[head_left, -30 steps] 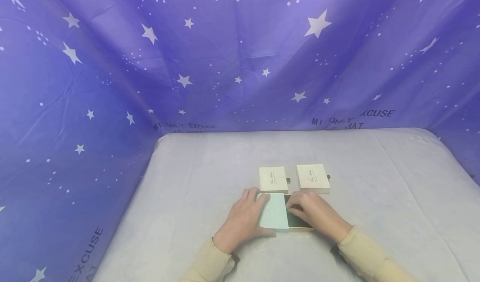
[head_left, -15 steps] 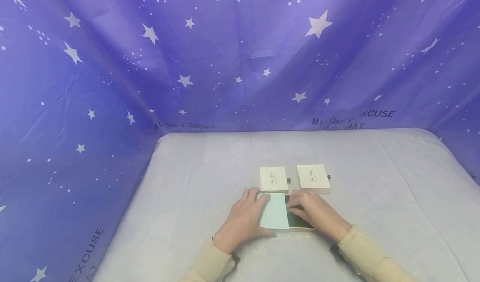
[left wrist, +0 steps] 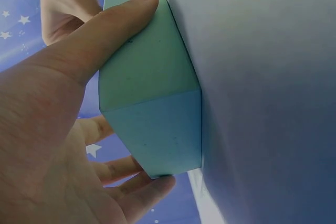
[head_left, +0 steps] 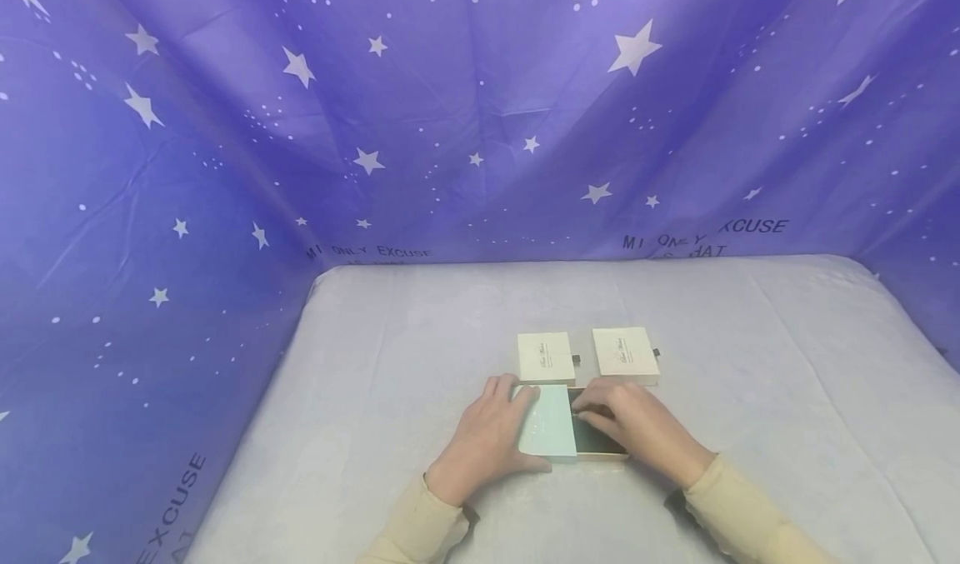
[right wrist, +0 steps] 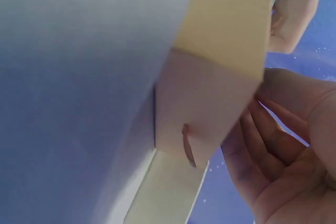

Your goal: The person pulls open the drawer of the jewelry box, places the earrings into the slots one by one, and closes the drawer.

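Observation:
A mint-green drawer box (head_left: pixel 551 426) lies on the table with its inner tray pulled partway out to the right. My left hand (head_left: pixel 491 431) grips the green sleeve, thumb along the near side and fingers round the left end and far side. The tray (right wrist: pixel 226 30) has tan outer walls, a dark inside and a small ribbon pull (right wrist: pixel 188 145) on its end. Over the tray, my right hand (head_left: pixel 633 418) has its fingers curled, thumb and fingertips dipping inside near the sleeve's edge. I cannot tell whether those fingertips pinch anything.
Two cream boxes with printed lids and dark pull tabs lie just beyond, one left (head_left: pixel 545 356) and one right (head_left: pixel 626 351). A pale grey cloth covers the table (head_left: pixel 750 397). A purple star-patterned curtain (head_left: pixel 450 89) hangs behind and at the sides.
My right wrist and sleeve have shifted slightly to the right, while the fingertips stay over the tray. The left hand and the green box hold their place.

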Demonstrator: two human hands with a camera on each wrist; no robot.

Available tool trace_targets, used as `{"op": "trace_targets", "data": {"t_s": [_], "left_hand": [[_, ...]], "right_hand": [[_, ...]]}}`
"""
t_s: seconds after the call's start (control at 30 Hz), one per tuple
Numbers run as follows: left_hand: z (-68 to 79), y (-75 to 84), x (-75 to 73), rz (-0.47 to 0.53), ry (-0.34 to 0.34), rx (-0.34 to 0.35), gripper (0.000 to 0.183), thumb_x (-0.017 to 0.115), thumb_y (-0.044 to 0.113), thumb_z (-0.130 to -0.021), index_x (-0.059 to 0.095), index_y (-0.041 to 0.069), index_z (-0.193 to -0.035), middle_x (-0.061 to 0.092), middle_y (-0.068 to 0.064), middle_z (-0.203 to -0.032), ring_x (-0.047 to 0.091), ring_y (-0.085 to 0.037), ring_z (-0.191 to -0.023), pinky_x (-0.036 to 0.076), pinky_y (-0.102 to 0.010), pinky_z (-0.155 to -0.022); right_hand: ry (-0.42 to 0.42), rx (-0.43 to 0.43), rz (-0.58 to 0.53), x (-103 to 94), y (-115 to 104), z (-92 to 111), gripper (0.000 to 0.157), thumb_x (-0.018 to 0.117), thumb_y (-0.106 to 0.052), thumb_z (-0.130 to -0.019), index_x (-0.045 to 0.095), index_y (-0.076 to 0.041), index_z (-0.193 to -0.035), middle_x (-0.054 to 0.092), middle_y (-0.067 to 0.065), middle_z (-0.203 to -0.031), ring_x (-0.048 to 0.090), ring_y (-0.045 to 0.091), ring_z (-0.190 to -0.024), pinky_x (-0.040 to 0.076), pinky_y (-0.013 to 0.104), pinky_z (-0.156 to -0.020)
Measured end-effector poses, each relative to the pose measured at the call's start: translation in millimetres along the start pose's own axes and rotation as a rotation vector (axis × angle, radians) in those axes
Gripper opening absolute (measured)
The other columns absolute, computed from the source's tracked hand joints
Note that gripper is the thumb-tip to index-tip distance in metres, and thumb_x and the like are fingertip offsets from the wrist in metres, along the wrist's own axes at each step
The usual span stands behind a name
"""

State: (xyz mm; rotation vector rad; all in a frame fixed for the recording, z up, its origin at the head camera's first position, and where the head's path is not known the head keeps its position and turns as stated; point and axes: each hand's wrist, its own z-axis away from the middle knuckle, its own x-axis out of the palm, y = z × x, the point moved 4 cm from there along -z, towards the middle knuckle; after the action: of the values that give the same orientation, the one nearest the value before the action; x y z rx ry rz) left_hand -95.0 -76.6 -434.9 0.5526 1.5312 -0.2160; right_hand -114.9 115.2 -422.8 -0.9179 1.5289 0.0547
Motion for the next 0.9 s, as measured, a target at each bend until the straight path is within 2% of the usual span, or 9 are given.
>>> {"op": "trace_targets", "data": {"t_s": [0.1, 0.3, 0.4, 0.63, 0.9], "left_hand": [[0.1, 0.4, -0.3, -0.003, 0.006, 0.002, 0.098, 0.083, 0.067, -0.062, 0.05, 0.015, -0.138, 0.049, -0.006, -0.128, 0.049, -0.019, -0.113, 0.056, -0.026, -0.082], [0.3, 0.6, -0.8, -0.001, 0.01, 0.002, 0.097, 0.083, 0.067, -0.061, 0.05, 0.015, -0.137, 0.049, -0.005, -0.128, 0.049, -0.019, -0.113, 0.056, -0.026, -0.082], [0.4, 0.8, -1.1, 0.003, 0.014, 0.001, 0.097, 0.083, 0.066, -0.061, 0.051, 0.015, -0.137, 0.049, -0.005, -0.128, 0.049, -0.019, -0.113, 0.056, -0.026, -0.082], [0.5, 0.3, -0.6, 0.007, 0.023, 0.005, 0.096, 0.084, 0.065, -0.06, 0.051, 0.016, -0.135, 0.049, -0.005, -0.126, 0.049, -0.019, -0.112, 0.056, -0.026, -0.08], [0.7, 0.2, -0.7, 0.007, 0.017, 0.003, 0.096, 0.084, 0.065, -0.061, 0.052, 0.015, -0.136, 0.05, -0.006, -0.126, 0.05, -0.02, -0.112, 0.056, -0.027, -0.08]], "right_hand": [[0.007, 0.007, 0.002, -3.6, 0.5, 1.8, 0.015, 0.078, -0.009, -0.08, 0.076, -0.013, -0.094, 0.074, -0.002, -0.095, 0.071, 0.019, -0.091, 0.059, 0.04, -0.086], [0.029, -0.012, 0.001, -12.8, 0.2, 5.9, 0.015, 0.079, -0.005, -0.079, 0.076, -0.013, -0.092, 0.074, -0.005, -0.091, 0.07, 0.016, -0.086, 0.06, 0.036, -0.081], [0.037, -0.003, -0.013, -16.6, 1.4, 8.6, 0.017, 0.079, -0.003, -0.078, 0.076, -0.012, -0.093, 0.074, -0.002, -0.094, 0.07, 0.018, -0.087, 0.061, 0.038, -0.081], [0.061, 0.061, -0.04, -21.0, 8.2, 16.7, 0.02, 0.077, -0.002, -0.079, 0.075, -0.01, -0.098, 0.074, 0.007, -0.105, 0.07, 0.028, -0.099, 0.056, 0.049, -0.092], [0.1, 0.077, -0.024, -25.1, 15.6, 23.4, 0.02, 0.076, 0.0, -0.079, 0.074, -0.011, -0.095, 0.075, -0.001, -0.097, 0.071, 0.02, -0.089, 0.06, 0.042, -0.083]]}}
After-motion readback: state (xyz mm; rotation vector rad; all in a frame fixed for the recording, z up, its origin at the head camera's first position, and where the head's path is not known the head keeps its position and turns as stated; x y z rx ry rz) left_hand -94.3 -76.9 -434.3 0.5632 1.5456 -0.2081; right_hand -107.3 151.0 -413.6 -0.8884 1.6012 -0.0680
